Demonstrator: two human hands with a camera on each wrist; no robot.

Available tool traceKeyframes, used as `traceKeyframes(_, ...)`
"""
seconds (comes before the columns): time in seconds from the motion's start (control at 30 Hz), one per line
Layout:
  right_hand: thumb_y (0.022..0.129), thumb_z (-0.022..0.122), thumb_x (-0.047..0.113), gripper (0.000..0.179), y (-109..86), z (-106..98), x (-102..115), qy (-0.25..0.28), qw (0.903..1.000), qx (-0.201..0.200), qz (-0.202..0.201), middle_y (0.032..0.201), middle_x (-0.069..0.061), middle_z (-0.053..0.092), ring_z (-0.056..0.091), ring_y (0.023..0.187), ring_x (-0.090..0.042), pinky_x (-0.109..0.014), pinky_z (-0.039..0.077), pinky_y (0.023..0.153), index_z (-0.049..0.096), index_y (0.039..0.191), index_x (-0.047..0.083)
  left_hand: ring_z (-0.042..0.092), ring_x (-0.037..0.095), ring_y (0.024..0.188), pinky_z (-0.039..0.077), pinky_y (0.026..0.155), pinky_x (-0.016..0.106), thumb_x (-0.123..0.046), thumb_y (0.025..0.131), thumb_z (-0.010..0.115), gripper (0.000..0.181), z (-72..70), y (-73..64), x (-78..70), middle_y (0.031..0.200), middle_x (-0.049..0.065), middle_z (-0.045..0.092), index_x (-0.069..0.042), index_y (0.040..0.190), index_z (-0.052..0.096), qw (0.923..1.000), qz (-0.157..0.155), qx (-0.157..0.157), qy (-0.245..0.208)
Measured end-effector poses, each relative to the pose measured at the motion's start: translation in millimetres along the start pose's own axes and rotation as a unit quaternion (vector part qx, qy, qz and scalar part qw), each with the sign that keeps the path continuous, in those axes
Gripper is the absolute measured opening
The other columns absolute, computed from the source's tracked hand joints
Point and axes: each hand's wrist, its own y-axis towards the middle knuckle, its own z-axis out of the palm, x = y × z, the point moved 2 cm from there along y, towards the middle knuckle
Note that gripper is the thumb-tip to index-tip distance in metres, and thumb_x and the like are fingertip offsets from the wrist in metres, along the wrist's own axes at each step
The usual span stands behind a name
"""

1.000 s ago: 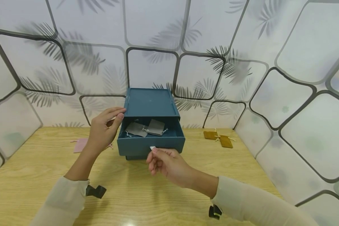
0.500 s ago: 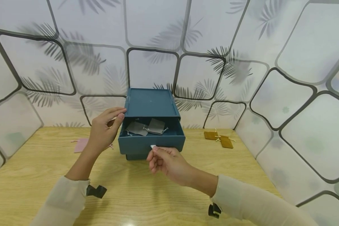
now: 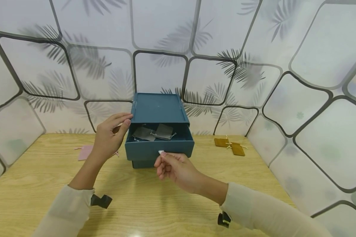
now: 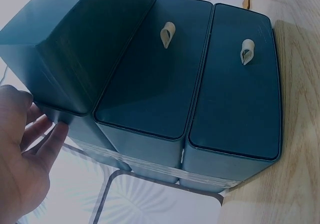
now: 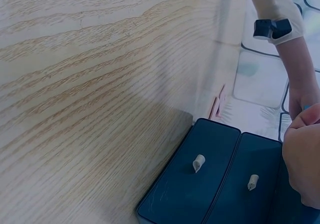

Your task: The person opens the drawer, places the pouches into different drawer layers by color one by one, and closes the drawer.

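A dark blue drawer cabinet (image 3: pixel 158 108) stands on the table with its top drawer (image 3: pixel 142 151) pulled partway out. Inside the drawer lie grey drawstring pouches (image 3: pixel 164 131). Thumb and fingers of my right hand (image 3: pixel 181 172) pinch the small white pull tab (image 3: pixel 161 152) on that drawer's front; the right wrist view shows the hand (image 5: pixel 305 159) at its edge. My left hand (image 3: pixel 110 136) rests against the cabinet's left side near the top, and in the left wrist view its fingertips (image 4: pixel 57 131) touch the side wall beside the protruding drawer (image 4: pixel 70 59).
Below, two closed drawers (image 4: pixel 150 79) carry white fabric tabs (image 4: pixel 247 52). A pink pouch (image 3: pixel 84 153) lies on the table (image 3: pixel 130 204) to the left, partly behind my left arm. Mustard-brown pouches (image 3: pixel 238 149) lie to the right. Patterned panels (image 3: pixel 160 72) surround the table.
The top drawer has slid slightly inward toward the cabinet, my right hand moving with it on the tab. My left hand has stayed in place on the cabinet's side.
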Motion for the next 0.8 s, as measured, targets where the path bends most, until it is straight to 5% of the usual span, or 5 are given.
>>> traceKeyframes(0.8,0.112,0.045,0.027,0.035,8.9,-7.0,-2.1,-0.007,0.9998,-0.012,-0.017,0.08,0.0,0.067,0.062,0.071,-0.011,-0.023,0.056,0.07,0.069,0.096,0.008,0.062,0.0,0.107,0.051,0.084,0.007,-0.007,0.103,0.062,0.027,-0.1,0.8,0.2,0.13,0.01,0.067,-0.002,0.127,0.072,1.0,0.005,0.001,0.003)
